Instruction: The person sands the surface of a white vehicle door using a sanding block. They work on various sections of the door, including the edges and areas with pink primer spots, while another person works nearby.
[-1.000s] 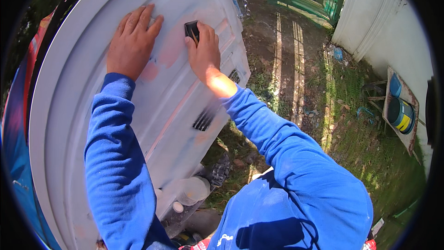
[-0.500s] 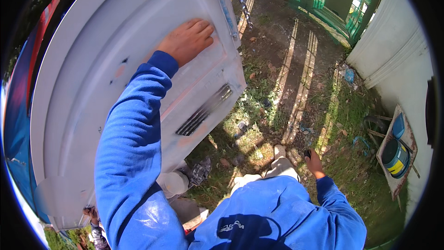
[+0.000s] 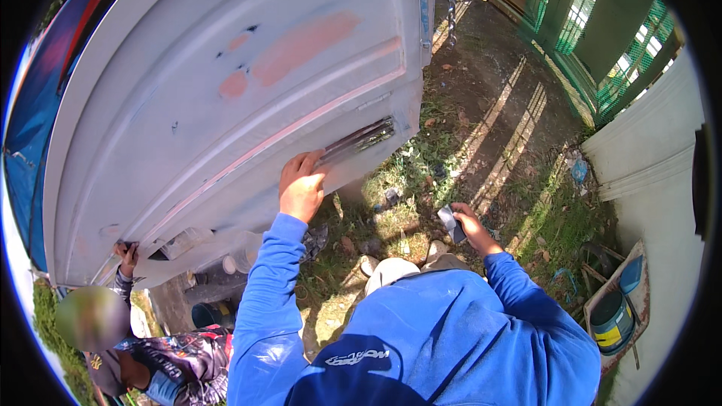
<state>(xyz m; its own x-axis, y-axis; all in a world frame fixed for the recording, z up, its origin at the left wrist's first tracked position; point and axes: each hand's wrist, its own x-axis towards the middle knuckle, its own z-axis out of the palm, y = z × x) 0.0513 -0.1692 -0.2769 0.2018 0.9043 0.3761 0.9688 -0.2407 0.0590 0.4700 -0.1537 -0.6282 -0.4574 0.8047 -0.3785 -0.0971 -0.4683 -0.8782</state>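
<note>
My left hand (image 3: 301, 184) rests on the lower part of a large pale grey metal panel (image 3: 195, 53), its bent fingers slightly apart beside a long slotted vent (image 3: 357, 137). The panel has ridges, pink patches and small dark marks. My right hand (image 3: 470, 225) is lower and to the right, away from the panel, closed on a small grey-and-black block (image 3: 451, 223) above the dirt and grass.
A co-worker (image 3: 165, 365) at lower left has a hand (image 3: 129, 256) on the panel with a dark object. A chain (image 3: 451, 7) hangs beside the panel. Green mesh gates (image 3: 590, 15) stand behind. A wheelbarrow (image 3: 638, 286) holding a bucket (image 3: 611, 323) is by the white wall at right.
My right hand left the panel with the block, then rose slightly from low at my side. My left hand slid down toward the panel's lower edge. The co-worker has come further into view.
</note>
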